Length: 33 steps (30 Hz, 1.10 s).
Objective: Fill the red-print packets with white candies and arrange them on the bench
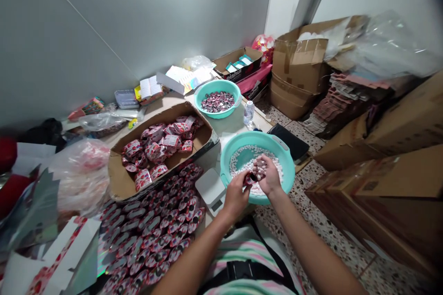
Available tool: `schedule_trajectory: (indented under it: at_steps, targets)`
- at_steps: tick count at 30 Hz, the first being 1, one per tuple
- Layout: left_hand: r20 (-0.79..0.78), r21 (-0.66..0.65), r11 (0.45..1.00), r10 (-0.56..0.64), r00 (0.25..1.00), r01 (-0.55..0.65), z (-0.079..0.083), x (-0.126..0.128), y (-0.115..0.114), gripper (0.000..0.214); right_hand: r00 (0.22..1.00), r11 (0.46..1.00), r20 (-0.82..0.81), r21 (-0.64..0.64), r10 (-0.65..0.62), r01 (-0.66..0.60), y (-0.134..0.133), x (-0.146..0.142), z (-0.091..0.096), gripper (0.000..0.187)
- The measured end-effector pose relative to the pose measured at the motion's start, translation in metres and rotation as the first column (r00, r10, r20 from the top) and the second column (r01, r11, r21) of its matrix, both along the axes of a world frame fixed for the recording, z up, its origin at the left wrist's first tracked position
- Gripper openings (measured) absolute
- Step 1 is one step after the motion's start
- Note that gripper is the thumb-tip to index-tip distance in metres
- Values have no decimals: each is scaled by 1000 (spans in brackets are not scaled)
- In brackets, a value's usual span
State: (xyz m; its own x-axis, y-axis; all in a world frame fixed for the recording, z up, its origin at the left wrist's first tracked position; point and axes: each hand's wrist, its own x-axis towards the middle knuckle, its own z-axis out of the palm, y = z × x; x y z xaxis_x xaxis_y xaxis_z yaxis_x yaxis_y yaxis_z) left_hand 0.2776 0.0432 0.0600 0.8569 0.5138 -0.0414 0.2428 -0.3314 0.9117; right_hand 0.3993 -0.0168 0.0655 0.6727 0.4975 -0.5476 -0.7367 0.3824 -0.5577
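Observation:
My left hand [238, 193] grips a small red printed container [248, 179] with a dark round opening at its top. Beside that opening, my right hand [270, 179] is cupped around a handful of small pale candies [259, 169]. Both hands are over a turquoise basin [289, 166], which holds many loose white and pinkish candies [238, 156]. Just left of the basin lies a white scale [209, 186]. Rows of similar red containers [152, 235], many with dark openings upward, stand further left.
A cardboard box [119, 179] holds red printed containers. Behind it, another turquoise basin [197, 97] contains dark pink round caps. A small bottle [248, 113] stands near a black flat item [289, 142]. Large cartons [384, 193] and plastic bags line the right.

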Motion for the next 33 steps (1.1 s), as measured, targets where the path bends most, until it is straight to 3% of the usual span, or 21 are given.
schedule_trajectory:
  at_steps: [6,15,26,33]
  targets:
    - [4,-80,995,62,998,-61,5,-2,2,41,996,1000,85,-15,27,-26,7,-5,11,20]
    - [9,-99,991,89,996,-88,6,-3,1,41,984,996,167,-73,56,-44,10,-9,17,26]
    - [-2,-18,997,68,998,-68,16,-2,-4,42,962,985,247,-154,112,-75,6,-4,25,30]
    - [-22,37,996,83,996,-82,19,-4,-8,44,959,982,223,-116,173,-150,4,-7,26,31]
